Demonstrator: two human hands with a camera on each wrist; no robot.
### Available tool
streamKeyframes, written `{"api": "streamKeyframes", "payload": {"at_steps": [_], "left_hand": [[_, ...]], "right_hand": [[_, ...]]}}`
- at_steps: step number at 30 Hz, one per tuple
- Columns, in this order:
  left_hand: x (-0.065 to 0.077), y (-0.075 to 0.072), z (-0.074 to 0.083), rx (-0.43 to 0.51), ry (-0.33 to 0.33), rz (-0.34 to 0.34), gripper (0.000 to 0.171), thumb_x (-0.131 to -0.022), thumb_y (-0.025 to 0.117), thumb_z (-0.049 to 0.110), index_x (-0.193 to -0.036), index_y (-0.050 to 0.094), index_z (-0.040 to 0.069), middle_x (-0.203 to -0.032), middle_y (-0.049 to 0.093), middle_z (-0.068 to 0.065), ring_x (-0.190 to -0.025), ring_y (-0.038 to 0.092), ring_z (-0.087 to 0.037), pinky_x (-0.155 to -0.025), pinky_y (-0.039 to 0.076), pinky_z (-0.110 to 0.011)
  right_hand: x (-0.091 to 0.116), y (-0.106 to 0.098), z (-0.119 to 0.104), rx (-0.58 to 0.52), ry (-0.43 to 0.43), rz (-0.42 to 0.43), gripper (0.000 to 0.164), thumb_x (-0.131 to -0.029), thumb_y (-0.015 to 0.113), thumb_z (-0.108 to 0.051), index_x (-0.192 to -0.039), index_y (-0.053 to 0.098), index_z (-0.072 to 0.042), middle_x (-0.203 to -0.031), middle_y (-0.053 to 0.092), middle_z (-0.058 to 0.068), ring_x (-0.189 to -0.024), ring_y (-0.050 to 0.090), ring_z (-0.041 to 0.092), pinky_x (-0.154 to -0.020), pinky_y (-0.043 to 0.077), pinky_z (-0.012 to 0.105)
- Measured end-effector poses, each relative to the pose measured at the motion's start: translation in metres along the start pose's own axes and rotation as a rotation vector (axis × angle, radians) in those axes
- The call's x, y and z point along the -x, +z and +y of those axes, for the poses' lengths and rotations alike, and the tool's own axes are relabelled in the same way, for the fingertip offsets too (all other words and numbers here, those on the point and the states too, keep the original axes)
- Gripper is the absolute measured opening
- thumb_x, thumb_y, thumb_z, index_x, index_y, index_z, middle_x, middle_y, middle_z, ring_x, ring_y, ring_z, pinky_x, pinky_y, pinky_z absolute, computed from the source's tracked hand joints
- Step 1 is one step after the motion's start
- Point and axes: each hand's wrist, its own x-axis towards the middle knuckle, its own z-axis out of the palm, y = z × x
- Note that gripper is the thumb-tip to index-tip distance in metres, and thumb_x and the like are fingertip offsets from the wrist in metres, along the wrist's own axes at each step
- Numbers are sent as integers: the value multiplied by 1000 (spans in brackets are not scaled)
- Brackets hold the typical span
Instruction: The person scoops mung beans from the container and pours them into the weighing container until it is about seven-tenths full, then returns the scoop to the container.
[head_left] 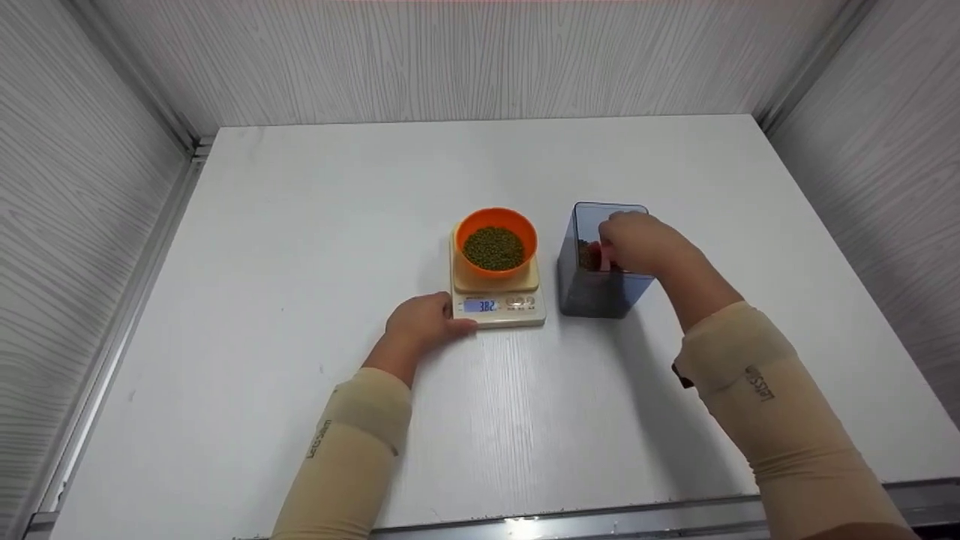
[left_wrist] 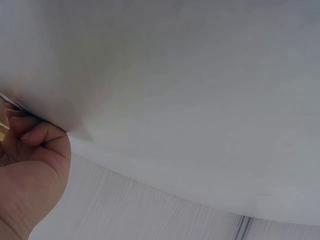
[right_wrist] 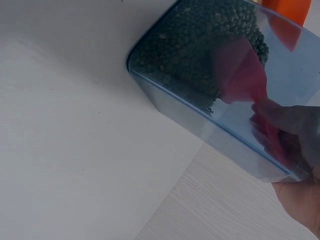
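Observation:
An orange bowl (head_left: 532, 233) of green beans (head_left: 493, 248), which look like mung beans, stands on a cream kitchen scale (head_left: 501, 318) with its display lit. My left hand (head_left: 426, 322) holds the scale's near left corner, thumb along the front edge; the left wrist view catches its curled fingers (left_wrist: 37, 132) at the left border. To the right stands a tall see-through bluish container (head_left: 592, 296), with beans (right_wrist: 195, 45) inside. My right hand (head_left: 637, 244) reaches into it and grips a pink scoop (right_wrist: 245, 75) by the handle, the scoop's blade down at the beans.
All of this stands on a white table (head_left: 322, 210). Wood-grain panels (head_left: 480, 60) rise behind it and at both sides, and a metal rail (head_left: 570, 523) runs along the near edge. The container is close to the scale's right side.

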Motion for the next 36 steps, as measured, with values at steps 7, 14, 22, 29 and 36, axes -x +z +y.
{"api": "streamKeyframes", "payload": {"at_steps": [7, 14, 22, 29, 36], "left_hand": [[0, 0, 0, -2, 6, 6, 50, -74, 65, 57, -103, 59, 16, -87, 59, -1, -83, 49, -20, -81, 42, -36], [-2, 1, -1, 8, 12, 9, 49, -74, 65, 57, -102, 59, 17, -86, 58, -1, -82, 49, -21, -80, 42, -36], [-4, 2, -1, -35, 13, 10, 47, -74, 64, 58, -90, 56, 15, -75, 50, -1, -77, 46, -20, -71, 38, -34], [-3, 2, -2, -19, 7, -3, 47, -74, 64, 58, -93, 56, 16, -78, 51, -1, -79, 46, -21, -72, 38, -34], [-4, 0, -2, -13, 0, -10, 48, -74, 64, 58, -96, 57, 17, -81, 54, -2, -81, 47, -21, -76, 40, -36]], "right_hand": [[1, 0, 6, -42, -8, 5, 12, -89, 54, -13, -91, 62, -4, -84, 53, 9, -78, 48, 24, -72, 43, 38], [7, 1, 18, -59, -102, 110, 9, -87, 53, -6, -88, 62, -3, -82, 52, 9, -78, 47, 24, -73, 42, 38], [17, -3, 21, -96, -137, 153, 8, -86, 57, -5, -92, 63, -3, -86, 55, 8, -81, 50, 24, -77, 43, 39], [26, -8, 21, -123, -136, 161, 9, -87, 57, -6, -92, 64, -3, -88, 56, 8, -82, 51, 23, -77, 44, 39], [33, -10, 25, -127, -134, 182, 11, -85, 59, -3, -95, 63, -4, -90, 56, 8, -84, 51, 23, -77, 44, 39]]}}
